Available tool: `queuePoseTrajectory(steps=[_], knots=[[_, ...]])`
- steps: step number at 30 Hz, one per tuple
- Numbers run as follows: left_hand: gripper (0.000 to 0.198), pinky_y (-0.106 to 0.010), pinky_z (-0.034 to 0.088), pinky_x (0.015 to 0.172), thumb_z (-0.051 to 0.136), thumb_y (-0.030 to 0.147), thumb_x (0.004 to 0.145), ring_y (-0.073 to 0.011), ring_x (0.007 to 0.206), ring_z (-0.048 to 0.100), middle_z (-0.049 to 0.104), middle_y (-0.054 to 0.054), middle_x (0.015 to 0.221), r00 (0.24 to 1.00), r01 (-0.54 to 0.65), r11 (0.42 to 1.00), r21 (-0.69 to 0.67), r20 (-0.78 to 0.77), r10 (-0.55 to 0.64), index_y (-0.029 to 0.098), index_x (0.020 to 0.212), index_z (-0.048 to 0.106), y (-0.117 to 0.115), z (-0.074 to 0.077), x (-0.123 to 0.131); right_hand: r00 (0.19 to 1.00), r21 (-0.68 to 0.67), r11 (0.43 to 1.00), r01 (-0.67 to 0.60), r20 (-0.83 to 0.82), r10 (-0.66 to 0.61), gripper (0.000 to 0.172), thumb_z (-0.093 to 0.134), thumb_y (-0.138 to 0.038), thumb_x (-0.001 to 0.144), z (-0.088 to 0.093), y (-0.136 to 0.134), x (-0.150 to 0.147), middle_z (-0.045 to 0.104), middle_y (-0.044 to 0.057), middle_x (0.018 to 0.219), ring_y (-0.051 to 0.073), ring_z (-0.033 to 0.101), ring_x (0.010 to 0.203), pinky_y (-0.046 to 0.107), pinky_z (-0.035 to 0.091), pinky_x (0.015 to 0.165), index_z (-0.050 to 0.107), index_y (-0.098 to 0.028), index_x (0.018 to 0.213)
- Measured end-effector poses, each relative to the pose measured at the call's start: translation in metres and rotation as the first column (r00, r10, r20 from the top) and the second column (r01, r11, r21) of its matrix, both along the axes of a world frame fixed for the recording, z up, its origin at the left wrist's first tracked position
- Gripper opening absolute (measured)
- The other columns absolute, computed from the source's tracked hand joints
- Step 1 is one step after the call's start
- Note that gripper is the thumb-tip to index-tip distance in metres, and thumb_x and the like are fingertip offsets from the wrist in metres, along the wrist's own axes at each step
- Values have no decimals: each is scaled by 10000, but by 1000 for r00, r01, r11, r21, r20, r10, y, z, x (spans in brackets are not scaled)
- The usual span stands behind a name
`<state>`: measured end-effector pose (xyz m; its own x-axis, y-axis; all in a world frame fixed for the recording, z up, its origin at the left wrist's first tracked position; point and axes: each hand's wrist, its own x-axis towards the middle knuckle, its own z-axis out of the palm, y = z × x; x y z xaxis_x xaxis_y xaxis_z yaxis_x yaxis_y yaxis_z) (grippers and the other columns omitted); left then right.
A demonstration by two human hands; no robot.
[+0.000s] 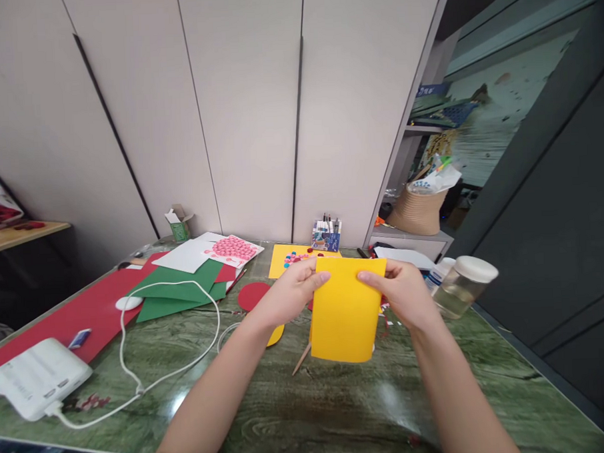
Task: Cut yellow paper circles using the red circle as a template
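A yellow sheet of paper (344, 315) hangs upright above the green marble table (310, 406), held by its top edge. My left hand (292, 290) pinches the top left corner, thumb over the front. My right hand (402, 292) pinches the top right corner in the same way. Under the sheet lie a thin wooden stick (302, 359), a red paper circle (252, 295) and a yellow paper round (275, 335).
Red card (85, 313), green sheets (177, 289), white paper with pink dots (233, 248) and another yellow sheet (286, 257) lie at the back. A white power bank (38, 378) with cable sits left, a pen holder (326, 235) behind, a lidded jar (462, 285) right.
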<state>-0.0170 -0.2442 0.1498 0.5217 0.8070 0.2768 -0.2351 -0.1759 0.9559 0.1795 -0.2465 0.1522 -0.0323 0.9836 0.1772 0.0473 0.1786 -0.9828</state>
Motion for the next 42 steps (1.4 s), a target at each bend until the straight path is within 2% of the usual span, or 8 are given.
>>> queuePoseTrajectory(steps=[5, 8, 15, 26, 35, 42], knots=[[281, -279, 429, 666, 533, 344, 809, -165, 741, 589, 643, -62, 809, 1000, -24, 1000, -18, 2, 24, 147, 1000, 594, 1, -2, 0, 1000, -3, 1000, -3, -10, 2, 278, 767, -358, 576, -1, 2, -2, 724, 76, 731, 182, 646, 553, 219, 459, 418, 686, -143, 732], [284, -278, 436, 668, 547, 341, 801, -172, 756, 598, 652, -66, 816, 1000, -24, 999, -33, 17, 25, 149, 1003, 598, 2, -1, 0, 1000, -16, 1000, -24, -9, 24, 308, 754, -367, 594, -1, 3, 0, 719, 83, 745, 176, 634, 543, 214, 438, 395, 687, -138, 789], [292, -308, 449, 754, 568, 282, 801, -211, 925, 598, 653, -104, 1008, 991, 74, 996, -53, 113, -67, 149, 1060, 585, 2, 7, -1, 982, 9, 982, -190, 29, 189, 356, 697, -337, 686, 2, 3, 12, 705, 58, 771, 137, 596, 565, 198, 400, 422, 680, -161, 995], [278, -305, 458, 762, 543, 255, 821, -218, 978, 588, 630, -119, 1083, 989, 104, 993, -59, 114, -97, 150, 1077, 574, 1, 8, -3, 996, 14, 997, -76, 54, 75, 278, 738, -359, 620, 1, 4, 9, 685, 54, 666, 127, 561, 488, 214, 403, 406, 701, -131, 775], [299, -270, 447, 709, 521, 303, 831, -195, 909, 604, 658, -98, 994, 998, 3, 999, -32, 66, 0, 158, 1088, 572, 3, 4, -3, 994, 62, 998, 15, 106, -22, 256, 728, -384, 624, 0, 3, 5, 666, 37, 599, 124, 550, 448, 205, 398, 364, 661, -144, 677], [266, -257, 440, 684, 505, 289, 845, -160, 809, 612, 653, -89, 970, 996, 28, 999, -39, 90, -25, 145, 1056, 580, 3, 3, -3, 997, 39, 999, 0, 80, -3, 276, 731, -369, 632, -1, 4, 5, 690, 36, 651, 132, 577, 479, 206, 405, 387, 688, -149, 794]])
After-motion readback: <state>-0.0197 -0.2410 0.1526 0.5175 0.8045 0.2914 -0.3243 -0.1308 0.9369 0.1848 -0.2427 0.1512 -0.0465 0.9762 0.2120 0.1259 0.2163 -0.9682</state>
